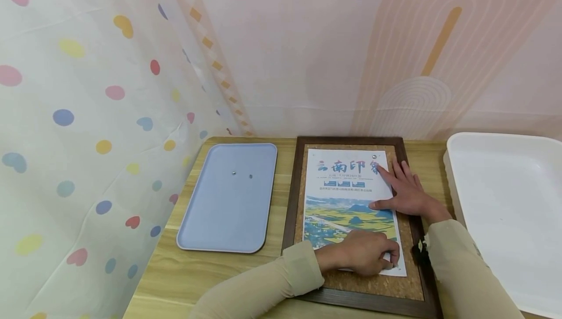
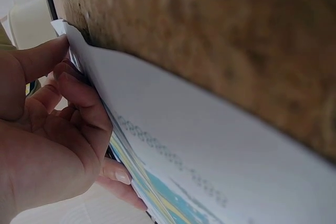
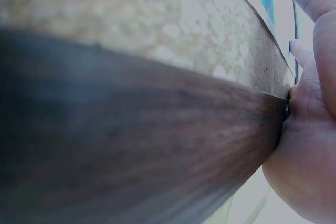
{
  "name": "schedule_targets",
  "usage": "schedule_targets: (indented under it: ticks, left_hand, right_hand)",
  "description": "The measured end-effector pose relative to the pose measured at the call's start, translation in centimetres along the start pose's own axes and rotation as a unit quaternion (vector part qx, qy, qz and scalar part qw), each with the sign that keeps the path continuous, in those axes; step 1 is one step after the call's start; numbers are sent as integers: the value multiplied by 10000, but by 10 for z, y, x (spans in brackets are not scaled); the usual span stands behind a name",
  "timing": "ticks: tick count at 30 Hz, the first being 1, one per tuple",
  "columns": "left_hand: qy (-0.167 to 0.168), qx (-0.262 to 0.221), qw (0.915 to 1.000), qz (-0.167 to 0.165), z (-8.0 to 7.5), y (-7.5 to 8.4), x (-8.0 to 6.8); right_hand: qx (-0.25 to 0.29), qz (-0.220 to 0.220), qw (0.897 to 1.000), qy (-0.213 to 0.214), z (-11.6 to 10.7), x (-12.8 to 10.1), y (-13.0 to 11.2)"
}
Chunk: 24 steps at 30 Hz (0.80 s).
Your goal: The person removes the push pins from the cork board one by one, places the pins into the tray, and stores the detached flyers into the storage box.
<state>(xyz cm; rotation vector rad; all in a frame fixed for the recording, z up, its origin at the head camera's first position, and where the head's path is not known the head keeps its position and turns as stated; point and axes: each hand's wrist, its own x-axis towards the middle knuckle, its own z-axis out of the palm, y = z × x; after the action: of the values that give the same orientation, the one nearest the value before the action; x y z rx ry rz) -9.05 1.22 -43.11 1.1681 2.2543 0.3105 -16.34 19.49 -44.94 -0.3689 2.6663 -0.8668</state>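
A printed poster (image 1: pixel 347 187) lies on a cork board (image 1: pixel 373 285) with a dark wooden frame. A silver thumbtack (image 1: pixel 374 157) sits at the poster's top right corner. My left hand (image 1: pixel 369 253) has its fingers curled at the poster's lower right corner, pinching a small, mostly hidden dark thing that looks like a thumbtack. In the left wrist view, the thumb of my left hand (image 2: pixel 52 124) meets the creased corner of the paper (image 2: pixel 173 103). My right hand (image 1: pixel 408 192) rests with spread fingers over the poster's right edge; its palm lies by the frame (image 3: pixel 157 124).
Left of the board, a blue tray (image 1: pixel 224 211) bears two small tacks (image 1: pixel 234 173). A large white tray (image 1: pixel 509 211) stands at the right, beside my right forearm. All are on a wood-grain table (image 1: pixel 175 280), with patterned cloth (image 1: pixel 285 65) behind.
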Motion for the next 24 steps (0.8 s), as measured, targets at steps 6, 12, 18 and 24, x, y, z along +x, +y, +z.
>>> schedule_targets:
  ticks: [6,12,18,24]
  left_hand:
    - [1,8,10000,-18,0,0,-1]
    - [-11,-9,10000,-22,-1,0,0]
    - [-17,13,10000,-45,-1,-1,0]
    - [-12,-16,10000,-30,0,-2,0]
  right_hand:
    - [-15,2,10000,-11,0,0,0]
    - [-9,35,10000,12,0,0,-1]
    - [0,38,10000,16,0,0,-1]
    - [3,38,10000,-3,0,1,-1]
